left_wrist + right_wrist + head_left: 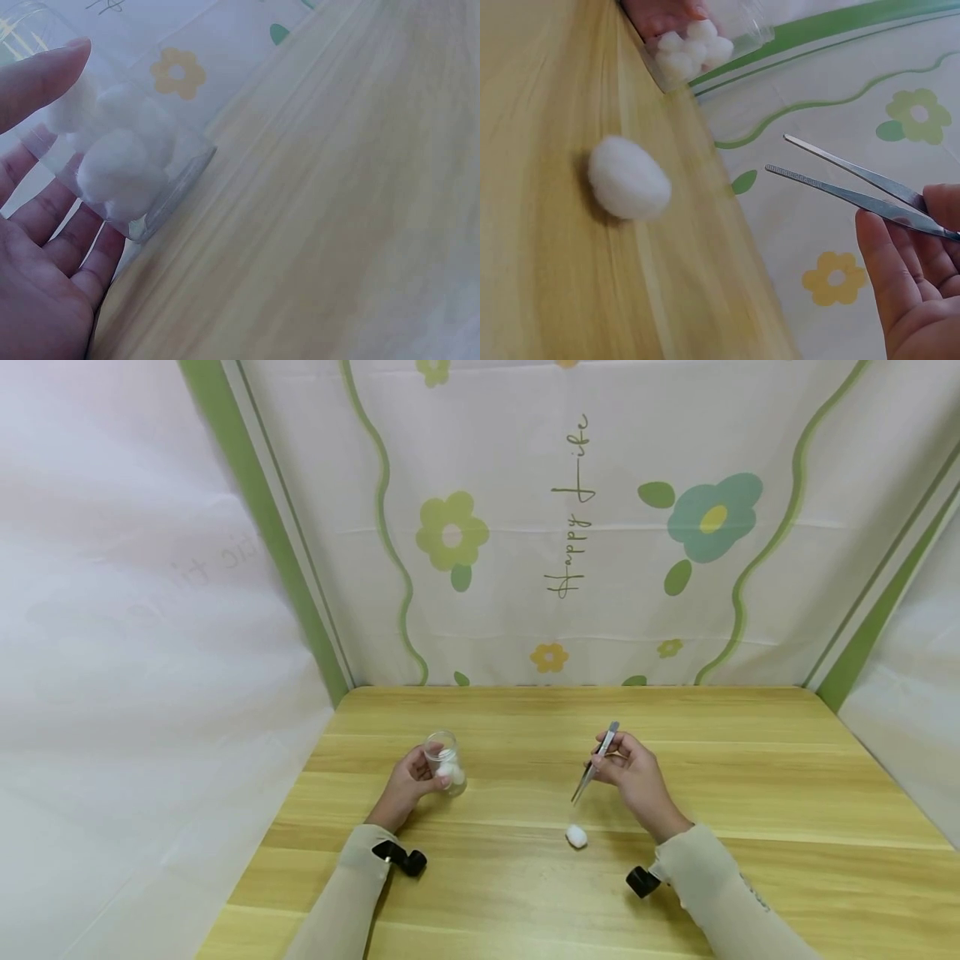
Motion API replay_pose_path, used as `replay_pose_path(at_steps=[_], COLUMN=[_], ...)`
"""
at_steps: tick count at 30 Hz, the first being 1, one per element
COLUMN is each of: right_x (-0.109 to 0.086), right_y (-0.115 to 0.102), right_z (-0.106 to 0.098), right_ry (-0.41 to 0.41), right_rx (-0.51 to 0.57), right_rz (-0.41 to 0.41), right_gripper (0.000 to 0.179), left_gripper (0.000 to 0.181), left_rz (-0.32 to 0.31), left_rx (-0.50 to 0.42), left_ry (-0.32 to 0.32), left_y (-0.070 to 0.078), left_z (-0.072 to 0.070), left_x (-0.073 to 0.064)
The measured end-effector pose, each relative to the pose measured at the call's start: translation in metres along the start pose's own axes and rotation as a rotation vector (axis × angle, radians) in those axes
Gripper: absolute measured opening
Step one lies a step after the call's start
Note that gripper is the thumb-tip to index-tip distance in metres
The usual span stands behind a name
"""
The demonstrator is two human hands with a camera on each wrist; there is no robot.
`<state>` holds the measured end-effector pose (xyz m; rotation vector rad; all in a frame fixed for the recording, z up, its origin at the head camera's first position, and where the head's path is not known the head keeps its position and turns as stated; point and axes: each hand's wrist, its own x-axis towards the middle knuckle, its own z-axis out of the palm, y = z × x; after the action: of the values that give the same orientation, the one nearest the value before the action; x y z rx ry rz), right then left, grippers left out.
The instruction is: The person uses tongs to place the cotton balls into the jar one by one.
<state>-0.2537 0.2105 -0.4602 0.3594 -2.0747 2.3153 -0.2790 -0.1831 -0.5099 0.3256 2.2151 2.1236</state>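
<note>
My left hand (402, 789) grips a clear glass jar (441, 742), thumb on one side and fingers on the other. Several white cotton balls (124, 165) lie inside the jar, showing through its wall in the left wrist view. My right hand (636, 779) pinches a pair of metal tweezers (597, 762), tips pointing down. In the right wrist view the tweezers' two tips stand apart with nothing between them. One loose cotton ball (576, 836) rests on the table just below the tips, apart from them.
The wooden table (495, 902) reaches back to a white curtain (510, 468) printed with flowers. Another white curtain (150, 677) hangs along the left side. Small black cameras sit on both wrists.
</note>
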Motion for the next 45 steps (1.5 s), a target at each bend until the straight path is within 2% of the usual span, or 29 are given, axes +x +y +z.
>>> replay_pose_path(at_steps=[10,21,29,45], right_x=[-0.004,-0.004,-0.003,-0.007], right_y=[0.006,0.017,0.019,0.020], right_z=[0.001,0.004,0.007,0.011], right_ry=[0.001,-0.060,-0.095,-0.122], right_rx=[-0.034,-0.112,-0.207,-0.280], right_rz=[0.037,0.085,0.087,0.096], right_gripper=[0.033,0.030,0.031,0.031], left_gripper=[0.064,0.064,0.063,0.063], left_rz=[0.008,-0.005,-0.005,-0.007], left_rx=[0.011,-0.010,-0.006,-0.008], left_ry=[-0.012,0.005,0.001,-0.006], left_y=[0.000,-0.002,-0.002,0.001], left_z=[0.001,-0.001,-0.001,0.001], left_x=[0.000,-0.002,-0.001,0.000])
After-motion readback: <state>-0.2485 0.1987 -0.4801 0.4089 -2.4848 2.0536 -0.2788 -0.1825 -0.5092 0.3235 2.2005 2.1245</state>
